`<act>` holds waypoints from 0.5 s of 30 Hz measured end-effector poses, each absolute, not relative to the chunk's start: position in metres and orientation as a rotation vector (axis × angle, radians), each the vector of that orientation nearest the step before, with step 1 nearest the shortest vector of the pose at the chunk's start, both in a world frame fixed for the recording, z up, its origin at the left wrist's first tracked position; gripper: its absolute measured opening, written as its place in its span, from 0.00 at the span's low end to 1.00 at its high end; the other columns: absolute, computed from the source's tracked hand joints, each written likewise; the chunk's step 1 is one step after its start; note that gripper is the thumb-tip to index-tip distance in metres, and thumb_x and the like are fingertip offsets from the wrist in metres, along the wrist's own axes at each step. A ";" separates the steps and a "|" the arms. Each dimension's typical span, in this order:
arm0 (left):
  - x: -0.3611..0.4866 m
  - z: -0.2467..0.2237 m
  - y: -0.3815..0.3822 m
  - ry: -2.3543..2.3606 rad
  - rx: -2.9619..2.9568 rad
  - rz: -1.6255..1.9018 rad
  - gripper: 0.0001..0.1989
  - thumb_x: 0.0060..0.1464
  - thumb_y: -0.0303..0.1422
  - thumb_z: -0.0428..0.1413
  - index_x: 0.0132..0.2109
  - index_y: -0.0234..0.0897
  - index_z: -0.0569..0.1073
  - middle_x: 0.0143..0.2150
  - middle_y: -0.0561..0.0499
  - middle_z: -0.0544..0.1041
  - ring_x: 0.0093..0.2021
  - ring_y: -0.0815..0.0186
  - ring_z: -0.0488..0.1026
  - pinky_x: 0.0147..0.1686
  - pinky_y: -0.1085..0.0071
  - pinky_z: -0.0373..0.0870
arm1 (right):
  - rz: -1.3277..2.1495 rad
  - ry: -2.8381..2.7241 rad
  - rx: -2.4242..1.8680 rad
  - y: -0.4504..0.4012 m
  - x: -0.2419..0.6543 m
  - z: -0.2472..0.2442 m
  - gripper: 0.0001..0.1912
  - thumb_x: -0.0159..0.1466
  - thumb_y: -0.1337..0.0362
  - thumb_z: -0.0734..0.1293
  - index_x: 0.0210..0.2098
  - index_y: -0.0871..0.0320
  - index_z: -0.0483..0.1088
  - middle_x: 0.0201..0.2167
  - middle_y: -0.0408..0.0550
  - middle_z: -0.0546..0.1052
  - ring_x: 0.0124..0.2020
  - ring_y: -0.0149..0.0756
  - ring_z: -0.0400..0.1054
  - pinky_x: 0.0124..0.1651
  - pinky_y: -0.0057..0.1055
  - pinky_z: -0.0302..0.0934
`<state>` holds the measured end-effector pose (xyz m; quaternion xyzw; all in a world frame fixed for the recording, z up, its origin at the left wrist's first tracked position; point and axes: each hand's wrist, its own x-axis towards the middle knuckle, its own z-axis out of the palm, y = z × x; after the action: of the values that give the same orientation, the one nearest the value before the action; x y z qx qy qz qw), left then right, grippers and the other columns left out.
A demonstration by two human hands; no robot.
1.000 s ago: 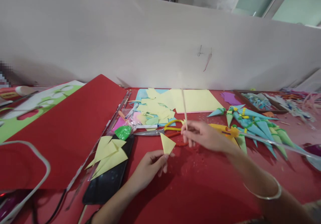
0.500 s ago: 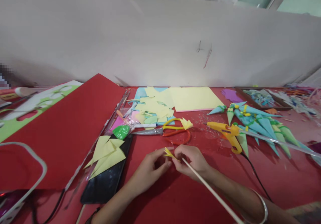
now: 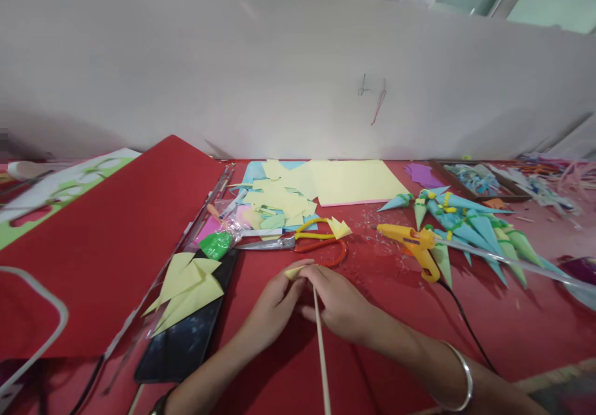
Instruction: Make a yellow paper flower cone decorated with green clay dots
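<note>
Both hands meet over the red table at the lower middle. My left hand [image 3: 274,306] is closed on a small folded yellow paper [image 3: 294,272], its thumb and fingers pinching it. The fingers of my right hand [image 3: 342,300] press on the same paper from the right and also hold a thin pale stick [image 3: 320,347], which runs down toward me. Fingers partly cover the paper. Just beyond the hands lie scissors [image 3: 316,239] with yellow and red handles, a folded yellow piece [image 3: 339,227] beside them.
A yellow glue gun [image 3: 421,247] lies at right, near blue and green paper cones [image 3: 475,229]. At left are a black phone [image 3: 181,347] with yellow paper pieces [image 3: 190,285] on it and a large red sheet [image 3: 125,241]. Yellow sheets [image 3: 358,182] and scraps lie behind.
The hands have come closer together, and the fingers now cover more of the yellow paper. The stick has swung from a slant to nearly upright in view. The whole view has shifted slightly.
</note>
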<state>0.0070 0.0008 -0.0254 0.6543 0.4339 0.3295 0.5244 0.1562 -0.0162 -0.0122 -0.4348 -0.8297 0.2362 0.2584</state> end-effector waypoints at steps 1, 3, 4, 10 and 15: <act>0.006 -0.025 0.004 1.046 1.598 0.792 0.13 0.55 0.34 0.46 0.45 0.37 0.70 0.47 0.47 0.72 0.50 0.62 0.66 0.54 0.65 0.56 | 0.598 -2.268 -1.198 -0.016 0.157 -0.012 0.19 0.58 0.64 0.63 0.49 0.58 0.59 0.44 0.49 0.71 0.44 0.35 0.65 0.43 0.28 0.59; 0.005 -0.023 0.011 1.076 1.633 0.765 0.12 0.55 0.35 0.46 0.39 0.36 0.72 0.39 0.48 0.75 0.41 0.63 0.70 0.47 0.67 0.63 | 0.435 -2.338 -1.326 -0.016 0.162 -0.012 0.18 0.61 0.62 0.60 0.50 0.59 0.60 0.39 0.50 0.73 0.38 0.37 0.68 0.38 0.30 0.60; 0.004 -0.020 0.014 1.105 1.621 0.750 0.13 0.55 0.36 0.45 0.36 0.35 0.72 0.33 0.49 0.75 0.35 0.64 0.70 0.41 0.68 0.66 | 0.327 -2.379 -1.407 -0.015 0.165 -0.012 0.18 0.62 0.61 0.58 0.50 0.60 0.60 0.35 0.51 0.74 0.35 0.38 0.69 0.35 0.30 0.60; 0.001 0.002 0.026 1.121 1.399 0.675 0.17 0.52 0.42 0.47 0.29 0.33 0.71 0.24 0.51 0.72 0.24 0.67 0.68 0.28 0.72 0.66 | -0.028 -2.505 -1.966 -0.011 0.173 -0.012 0.16 0.65 0.62 0.52 0.34 0.60 0.69 0.19 0.52 0.75 0.23 0.39 0.71 0.26 0.28 0.57; -0.029 0.017 0.027 1.016 1.390 0.389 0.17 0.53 0.42 0.48 0.29 0.36 0.75 0.28 0.50 0.75 0.30 0.65 0.71 0.36 0.71 0.67 | 0.050 -2.446 -2.219 -0.012 0.173 -0.011 0.08 0.63 0.71 0.57 0.37 0.61 0.67 0.21 0.53 0.76 0.26 0.38 0.73 0.26 0.26 0.58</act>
<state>-0.0286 0.0273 0.0173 0.6084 0.4447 0.1703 0.6349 0.1731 -0.0122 -0.0115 -0.6695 -0.7382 0.0152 -0.0805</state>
